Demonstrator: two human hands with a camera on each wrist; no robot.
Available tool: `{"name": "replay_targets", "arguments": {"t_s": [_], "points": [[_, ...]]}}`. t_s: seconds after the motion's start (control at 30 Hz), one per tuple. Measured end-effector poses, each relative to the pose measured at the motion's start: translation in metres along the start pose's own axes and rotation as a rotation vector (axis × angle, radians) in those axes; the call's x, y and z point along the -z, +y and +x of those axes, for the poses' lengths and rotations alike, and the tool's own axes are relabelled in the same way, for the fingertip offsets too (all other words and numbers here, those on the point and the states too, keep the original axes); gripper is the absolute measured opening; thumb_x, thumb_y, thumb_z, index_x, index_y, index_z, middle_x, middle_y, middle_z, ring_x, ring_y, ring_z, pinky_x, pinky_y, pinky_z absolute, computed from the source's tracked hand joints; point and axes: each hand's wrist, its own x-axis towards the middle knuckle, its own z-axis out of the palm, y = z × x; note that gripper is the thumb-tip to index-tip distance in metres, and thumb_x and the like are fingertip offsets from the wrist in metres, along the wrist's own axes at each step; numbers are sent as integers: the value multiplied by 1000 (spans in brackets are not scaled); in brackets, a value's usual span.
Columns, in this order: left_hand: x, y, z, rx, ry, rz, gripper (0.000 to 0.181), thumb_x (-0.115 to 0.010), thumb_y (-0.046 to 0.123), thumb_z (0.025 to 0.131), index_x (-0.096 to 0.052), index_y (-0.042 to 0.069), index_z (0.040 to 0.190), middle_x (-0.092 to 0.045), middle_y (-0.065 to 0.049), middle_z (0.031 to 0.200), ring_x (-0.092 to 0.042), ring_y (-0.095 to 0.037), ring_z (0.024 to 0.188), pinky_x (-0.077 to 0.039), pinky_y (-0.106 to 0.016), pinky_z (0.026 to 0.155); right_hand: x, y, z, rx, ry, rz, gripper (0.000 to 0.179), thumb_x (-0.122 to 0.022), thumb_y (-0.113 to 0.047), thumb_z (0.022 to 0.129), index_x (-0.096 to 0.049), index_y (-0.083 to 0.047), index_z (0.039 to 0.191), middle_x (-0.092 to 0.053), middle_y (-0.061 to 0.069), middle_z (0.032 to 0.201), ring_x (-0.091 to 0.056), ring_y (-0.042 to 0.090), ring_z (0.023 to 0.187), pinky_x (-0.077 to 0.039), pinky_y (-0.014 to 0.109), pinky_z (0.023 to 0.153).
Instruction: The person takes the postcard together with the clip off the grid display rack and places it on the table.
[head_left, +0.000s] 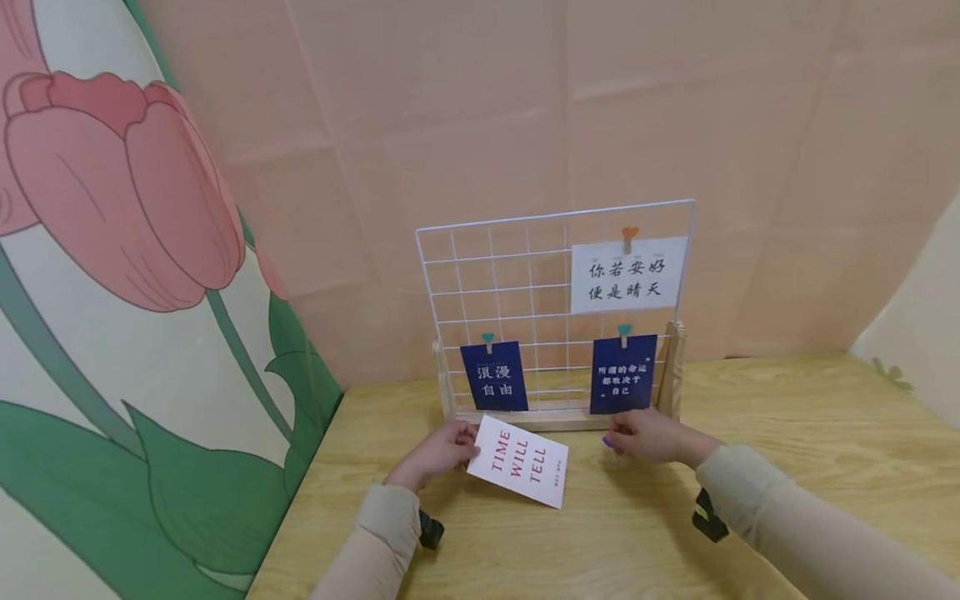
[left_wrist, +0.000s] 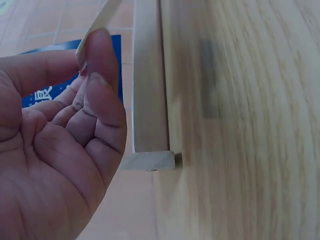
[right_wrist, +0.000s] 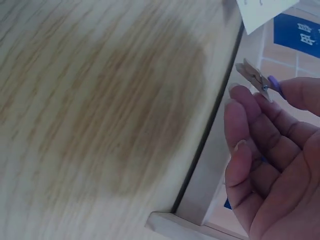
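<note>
Card (head_left: 517,461) with red words is in the grip of the left hand (head_left: 438,452); the right hand (head_left: 651,436) pinches a little purple-ended peg (right_wrist: 255,77) near the wire rack (head_left: 555,215).

We reach both arms from the near side toward the far side: our left arm (head_left: 375,546) on the left, our right arm (head_left: 817,521) slanting in from the right, both in pale sleeves (head_left: 387,510). Our left hand (head_left: 442,448) is set in a pinch of thumb and index finger, its other fingers bent. Our right hand (head_left: 648,436), well apart, also pinches, its remaining fingers loosely curled.
</note>
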Motion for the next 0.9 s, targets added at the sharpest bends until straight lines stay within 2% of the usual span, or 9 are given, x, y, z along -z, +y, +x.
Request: {"name": "replay_targets", "arguments": {"t_s": [0.23, 0.4, 0.47, 0.63, 0.9], "points": [[2, -6, -1, 32, -19, 21, 4, -60, -5, 96, -59, -6, 100, -58, -3, 75, -54, -13, 62, -42, -24, 57, -4, 9, 5, -35, -35, -47, 20, -61, -18, 102, -60, -11, 83, -55, -3, 73, -49, 13, 66, -42, 30, 60], [3, -9, -4, 10, -58, 98, 2, -60, -5, 94, -61, -5, 92, -61, -5, 72, -58, -12, 58, -50, -25, 56, -12, 15, 4, -21, -81, -63, 22, -63, -16, 99, -60, -11, 78, -56, -4, 70, -50, 11, 63, -43, 28, 59], [1, -10, -3, 26, -63, 136, 5, -60, -5, 94, -63, -5, 89, -61, -5, 70, -57, -12, 58, -49, -25, 56, -16, 17, 2, -13, -89, -68, 23, -63, -15, 99, -60, -11, 76, -57, -5, 69, -50, 9, 62, -43, 27, 58], [-6, -10, -3, 75, -33, 198, 10, -63, -3, 94, -63, -4, 85, -59, -5, 64, -53, -12, 57, -43, -25, 56, -22, 18, 0, -16, -79, -63, 23, -61, -14, 99, -59, -12, 76, -57, -4, 68, -49, 10, 61, -43, 26, 57], [-7, -8, -5, 111, 14, 257, 13, -66, 1, 94, -60, 0, 82, -56, -3, 63, -52, -13, 57, -42, -24, 57, -25, 20, 7, -62, -69, -55, 22, -60, -13, 100, -59, -12, 78, -56, -4, 66, -50, 10, 59, -43, 26, 56]]}}
